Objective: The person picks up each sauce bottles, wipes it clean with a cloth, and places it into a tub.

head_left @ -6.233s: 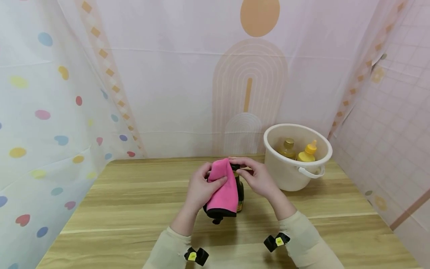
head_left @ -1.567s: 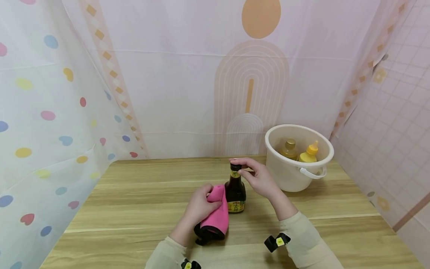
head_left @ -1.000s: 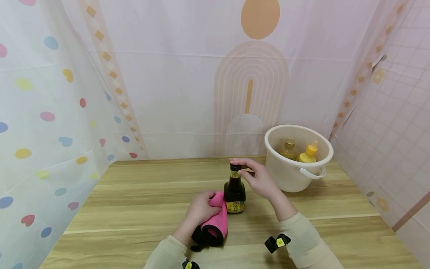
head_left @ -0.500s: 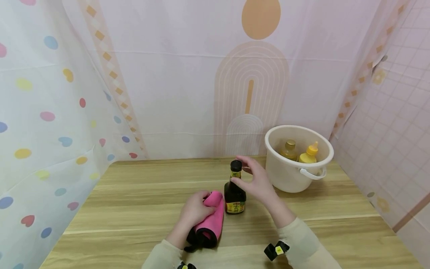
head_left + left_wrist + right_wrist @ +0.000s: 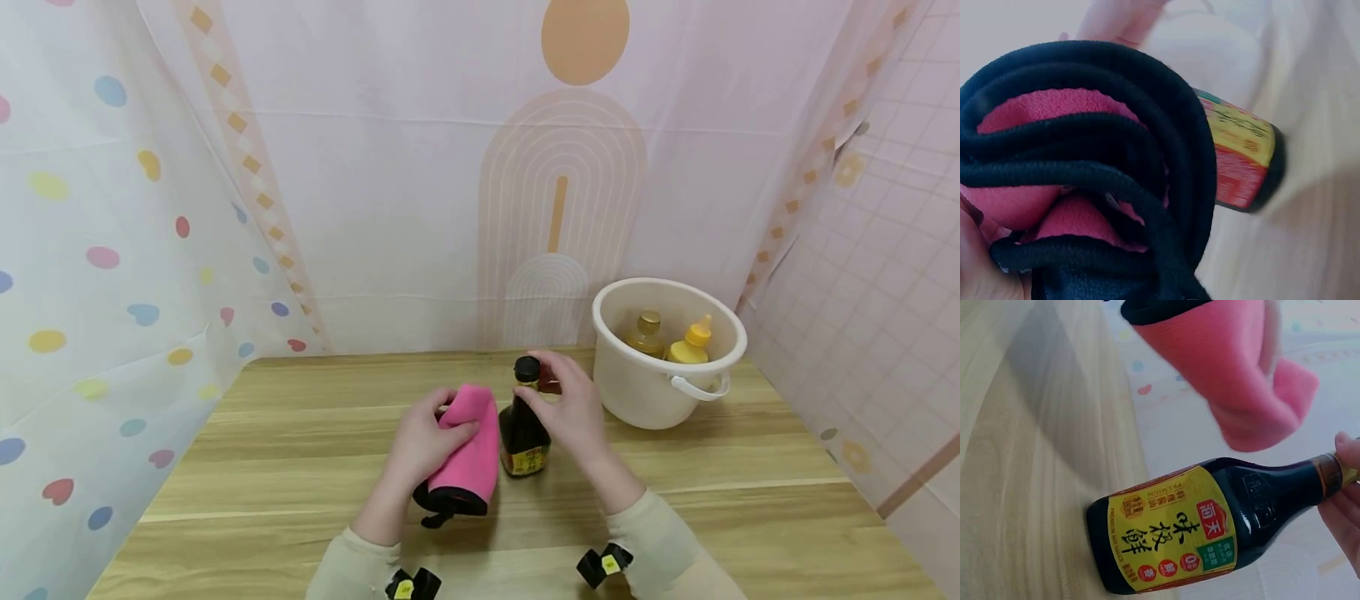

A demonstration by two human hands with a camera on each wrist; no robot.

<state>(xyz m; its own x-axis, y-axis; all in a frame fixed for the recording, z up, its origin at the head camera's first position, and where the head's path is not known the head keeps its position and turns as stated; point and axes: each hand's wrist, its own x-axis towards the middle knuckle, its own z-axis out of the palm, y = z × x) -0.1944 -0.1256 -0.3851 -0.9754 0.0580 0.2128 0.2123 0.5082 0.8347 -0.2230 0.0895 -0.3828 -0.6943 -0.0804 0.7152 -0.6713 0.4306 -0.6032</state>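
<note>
Fingers of the right hand (image 5: 572, 410) curl round the neck of the soy sauce bottle (image 5: 523, 432), just under its black cap (image 5: 527, 367), gripping it. The bottle stands on the wooden table (image 5: 262, 467), near the middle, its yellow label (image 5: 1172, 534) plain in the right wrist view. At its 9 o'clock, just beside it, the left hand (image 5: 420, 442) clutches a folded pink cloth (image 5: 468, 446) with a black edge (image 5: 1116, 144), fingers wrapped over the top. At the bottle's 2 o'clock, near the right hand, sits a white bucket (image 5: 637, 392) holding a gold-capped bottle (image 5: 647, 332) and a yellow squeeze bottle (image 5: 690, 342). Patterned curtains (image 5: 112, 250) hang behind the table and on both sides.
</note>
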